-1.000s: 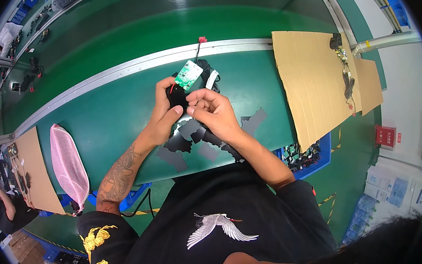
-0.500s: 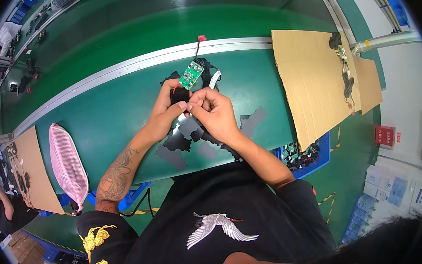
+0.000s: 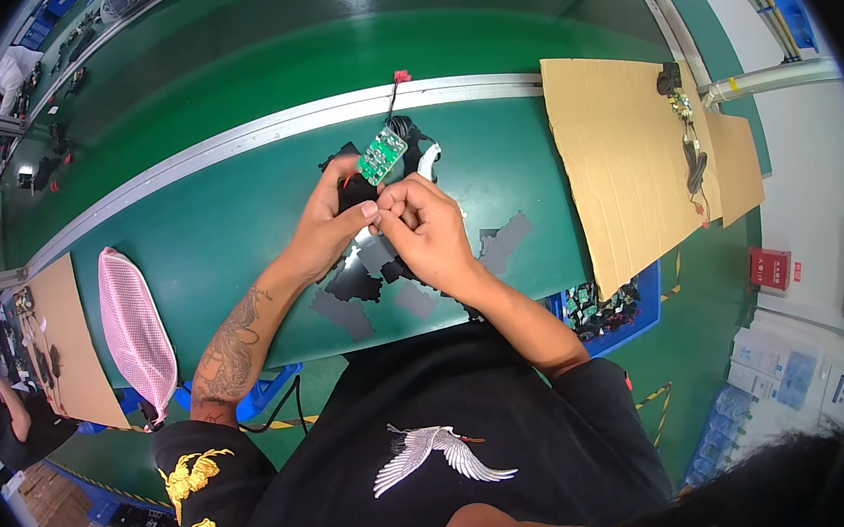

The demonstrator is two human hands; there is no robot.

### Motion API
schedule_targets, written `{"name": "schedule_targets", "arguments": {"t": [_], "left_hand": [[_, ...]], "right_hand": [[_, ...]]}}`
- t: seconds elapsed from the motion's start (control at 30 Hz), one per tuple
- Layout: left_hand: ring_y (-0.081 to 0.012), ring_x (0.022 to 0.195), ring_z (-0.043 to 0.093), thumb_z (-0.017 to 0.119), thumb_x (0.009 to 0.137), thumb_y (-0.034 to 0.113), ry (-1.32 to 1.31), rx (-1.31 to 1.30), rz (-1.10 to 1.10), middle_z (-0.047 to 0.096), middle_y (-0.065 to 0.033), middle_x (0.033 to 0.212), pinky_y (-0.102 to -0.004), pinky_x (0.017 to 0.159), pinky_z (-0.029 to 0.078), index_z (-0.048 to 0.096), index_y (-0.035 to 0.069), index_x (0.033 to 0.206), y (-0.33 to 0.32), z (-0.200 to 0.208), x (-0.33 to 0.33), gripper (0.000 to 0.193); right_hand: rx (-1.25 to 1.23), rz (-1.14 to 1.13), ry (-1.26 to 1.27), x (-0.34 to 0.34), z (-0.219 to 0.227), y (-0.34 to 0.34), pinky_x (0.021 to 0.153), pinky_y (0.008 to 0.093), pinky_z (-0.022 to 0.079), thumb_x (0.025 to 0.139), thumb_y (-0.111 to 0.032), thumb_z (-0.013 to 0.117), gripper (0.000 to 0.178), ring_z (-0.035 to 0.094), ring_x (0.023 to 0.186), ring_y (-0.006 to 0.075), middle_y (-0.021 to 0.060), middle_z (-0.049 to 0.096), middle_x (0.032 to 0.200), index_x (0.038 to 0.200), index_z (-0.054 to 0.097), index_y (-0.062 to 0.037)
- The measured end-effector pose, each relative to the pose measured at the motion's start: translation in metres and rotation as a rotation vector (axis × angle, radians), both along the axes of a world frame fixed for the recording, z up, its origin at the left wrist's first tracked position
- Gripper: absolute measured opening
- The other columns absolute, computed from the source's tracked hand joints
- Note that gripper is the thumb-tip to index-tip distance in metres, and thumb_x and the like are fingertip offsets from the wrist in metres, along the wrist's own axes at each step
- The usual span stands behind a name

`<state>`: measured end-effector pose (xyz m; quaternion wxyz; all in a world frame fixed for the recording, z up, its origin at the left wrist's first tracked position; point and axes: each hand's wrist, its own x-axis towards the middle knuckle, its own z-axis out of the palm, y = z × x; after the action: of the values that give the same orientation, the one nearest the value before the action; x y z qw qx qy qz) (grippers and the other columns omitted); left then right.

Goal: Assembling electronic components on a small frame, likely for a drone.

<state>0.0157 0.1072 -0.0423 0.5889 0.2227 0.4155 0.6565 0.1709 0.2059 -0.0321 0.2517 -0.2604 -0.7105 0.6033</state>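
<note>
1. At the far left, a co-worker [image 3: 16,414] showed only in part, bent and shrunken by the lens rim; what that person handled was too small to tell.
2. A pink mesh pouch [image 3: 135,334] lay on the green table [image 3: 212,272], its contents hidden.
3. The left hand [image 3: 330,226] grasped a black part [image 3: 355,190], fingers behind it and thumb in front, so that most of its outline was covered. A second earlier, more of the part had shown.
4. The green circuit board [image 3: 382,155] stuck out just above the left hand, over the table's middle, with a bit of red wire by its lower corner. It now showed its component side; a second earlier, a flatter, paler face had shown.
5. Behind the board, a dark cable bundle [image 3: 409,130] was partly hidden, its red connector [image 3: 402,77] beyond it. The white label [image 3: 430,158] had turned since half a second earlier.
6. The right hand [image 3: 431,225] had curled fingers, thumb and fingertips together beside the left thumb; whether they pinched anything could not be told. Both hands and the right forearm partly covered grey sheet pieces [image 3: 343,314].
7. Farther right lay a cardboard sheet [image 3: 614,166]; below it, a blue bin [image 3: 655,308] was partly cut off by the table and cardboard.
</note>
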Motion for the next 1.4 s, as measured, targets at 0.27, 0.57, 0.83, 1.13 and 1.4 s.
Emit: {"name": "schedule_targets", "arguments": {"t": [0.27,0.57,0.83,1.13,1.4], "left_hand": [[-0.0124,0.106,0.059,0.075,0.098,0.014,0.079,-0.049,0.019,0.057,-0.0056,0.119,-0.0319,0.092,0.053,0.044,0.007,0.14,0.0,-0.002,0.0,0.053],[-0.0105,0.101,0.056,0.065,0.107,0.02,0.266,-0.008,-0.004,0.056,-0.0043,0.117,-0.0303,0.092,0.051,0.045,0.007,0.135,-0.001,-0.012,-0.001,0.037],[-0.0105,0.103,0.056,0.062,0.109,0.018,0.334,0.003,0.02,0.057,-0.0047,0.118,-0.0305,0.094,0.05,0.044,0.007,0.136,-0.002,-0.014,0.0,0.035],[-0.0091,0.087,0.055,0.059,0.11,0.013,0.295,0.016,-0.006,0.056,-0.0042,0.109,-0.0265,0.073,0.049,0.043,0.008,0.135,0.0,-0.01,-0.001,0.03],[-0.0075,0.082,0.052,0.061,0.11,0.018,0.331,-0.025,-0.139,0.055,-0.0021,0.102,-0.0251,0.07,0.046,0.044,0.008,0.134,0.0,-0.002,-0.001,0.031]], "right_hand": [[0.098,0.025,-0.013,0.003,-0.003,-0.002,0.056,0.0255,0.038,0.097,-0.006,0.074,0.009,0.046,0.062,0.0031,0.0007,0.06,0.09,0.097,0.067,0.0002],[0.175,-0.052,-0.091,-0.001,-0.003,-0.002,0.055,0.0273,0.043,0.096,-0.007,0.074,0.006,0.054,0.06,0.0064,0.0013,0.065,0.079,0.094,0.071,-0.0019],[0.459,-0.113,-0.059,-0.002,-0.003,-0.002,0.053,0.032,0.047,0.089,-0.008,0.078,0.009,0.059,0.056,0.0166,0.0052,0.063,0.077,0.09,0.071,-0.0035],[0.314,-0.029,-0.129,0.001,0.007,0.006,0.055,0.0276,0.044,0.092,-0.008,0.076,0.011,0.058,0.062,0.0095,0.0023,0.065,0.085,0.099,0.07,-0.0029],[-0.263,0.109,0.017,-0.012,-0.005,0.048,0.082,0.0261,0.054,0.103,-0.012,0.072,0.023,0.067,0.089,0.0081,0.0041,0.073,0.1,0.119,0.067,0.0034]]}}
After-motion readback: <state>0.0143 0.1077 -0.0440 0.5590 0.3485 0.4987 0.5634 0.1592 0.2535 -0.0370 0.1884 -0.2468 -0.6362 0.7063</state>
